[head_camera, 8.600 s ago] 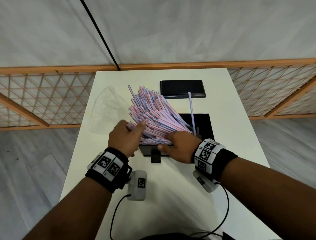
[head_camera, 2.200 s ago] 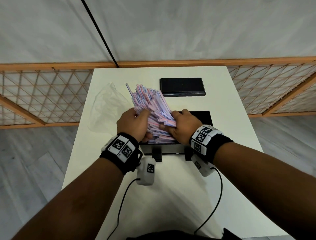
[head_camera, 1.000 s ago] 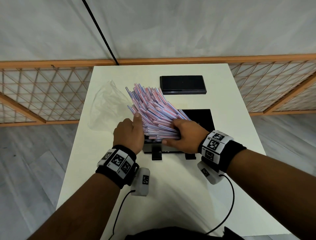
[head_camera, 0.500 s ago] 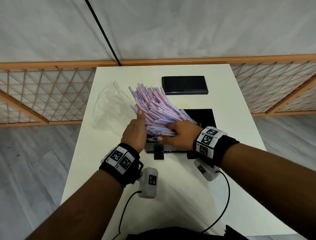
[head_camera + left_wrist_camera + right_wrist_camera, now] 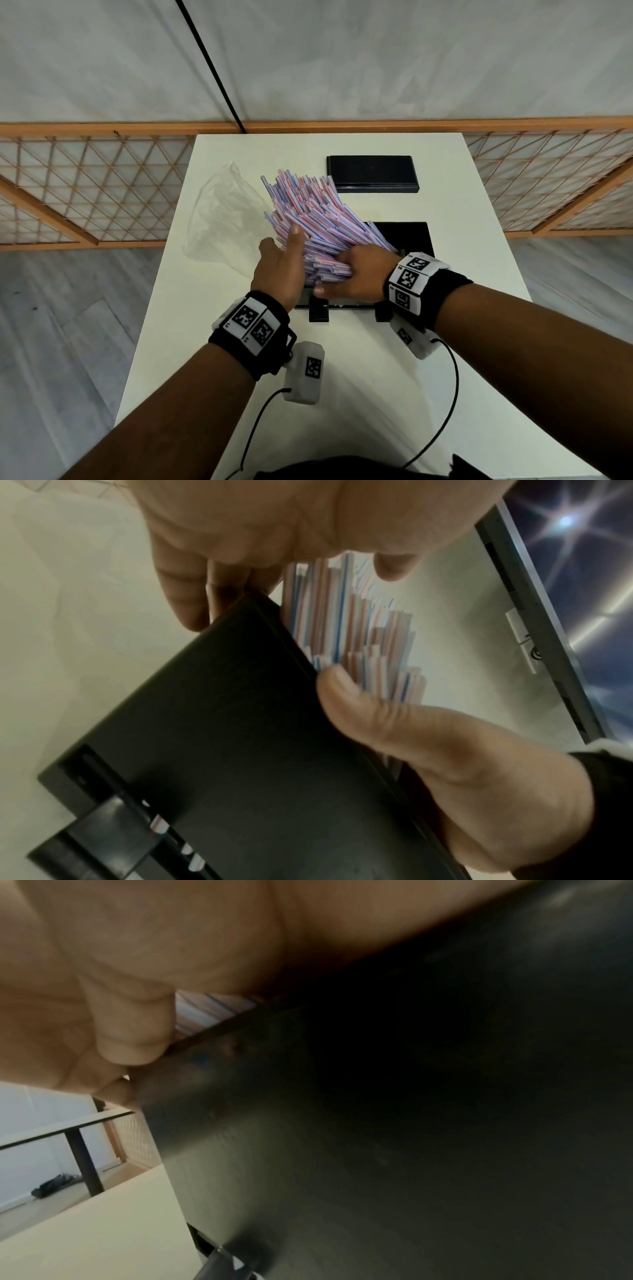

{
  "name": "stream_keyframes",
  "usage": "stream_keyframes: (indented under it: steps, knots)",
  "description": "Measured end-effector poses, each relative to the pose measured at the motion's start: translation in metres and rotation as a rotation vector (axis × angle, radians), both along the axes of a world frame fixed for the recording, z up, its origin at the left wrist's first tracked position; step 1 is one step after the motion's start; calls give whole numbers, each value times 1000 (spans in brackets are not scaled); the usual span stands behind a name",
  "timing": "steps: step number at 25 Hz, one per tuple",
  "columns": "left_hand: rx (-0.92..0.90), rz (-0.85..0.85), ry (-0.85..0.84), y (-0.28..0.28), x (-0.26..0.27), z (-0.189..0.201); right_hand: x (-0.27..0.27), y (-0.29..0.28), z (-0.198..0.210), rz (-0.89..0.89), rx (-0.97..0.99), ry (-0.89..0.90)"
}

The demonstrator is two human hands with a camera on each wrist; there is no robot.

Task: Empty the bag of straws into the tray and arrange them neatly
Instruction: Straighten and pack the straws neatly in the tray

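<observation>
A thick bundle of pink, blue and white striped straws (image 5: 308,212) leans out of the black tray (image 5: 411,236) and fans toward the far left. My left hand (image 5: 286,246) presses straight fingers against the bundle's left side. My right hand (image 5: 346,274) covers the near ends, which poke out between its thumb and fingers. In the left wrist view the straws (image 5: 363,631) rise above the tray wall (image 5: 240,723), with the right thumb (image 5: 377,715) against them. The right wrist view shows mostly the dark tray wall (image 5: 411,1096) and a sliver of straws (image 5: 212,1010).
The empty clear plastic bag (image 5: 222,212) lies crumpled on the white table (image 5: 359,394), left of the straws. A flat black lid (image 5: 371,173) sits beyond the tray. Sensor cables (image 5: 442,404) trail over the near table. Wooden lattice panels (image 5: 85,192) flank both sides.
My left hand has gone from cupping the bundle to lying flat along its left side. The right hand stays on the near ends; the straws remain fanned to the far left.
</observation>
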State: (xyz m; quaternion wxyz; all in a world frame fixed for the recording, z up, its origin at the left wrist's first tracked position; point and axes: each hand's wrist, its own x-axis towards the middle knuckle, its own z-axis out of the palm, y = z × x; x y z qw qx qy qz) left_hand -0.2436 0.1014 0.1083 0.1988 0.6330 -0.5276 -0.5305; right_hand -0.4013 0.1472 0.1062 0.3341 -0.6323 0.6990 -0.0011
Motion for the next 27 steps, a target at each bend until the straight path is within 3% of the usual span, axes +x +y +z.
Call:
stream_keyframes:
  steps: [6, 10, 12, 15, 19, 27]
  knots:
    - [-130, -18, 76, 10, -4, 0, 13, -3, 0, -5, -138, -1]
    - [-239, -86, -12, 4, 1, -12, 10, -4, -6, -64, -255, 51]
    - [-224, -119, -86, 4, 6, -5, 3, 3, -6, -80, -330, 27]
    - [-98, -93, -44, 4, 12, -7, -13, 20, 2, -88, -440, 5]
    - [-23, -131, 41, 7, 7, -8, -13, 33, -5, 10, -242, 122]
    - [2, -89, 51, 7, 3, -12, -14, 23, -10, 64, -88, 147]
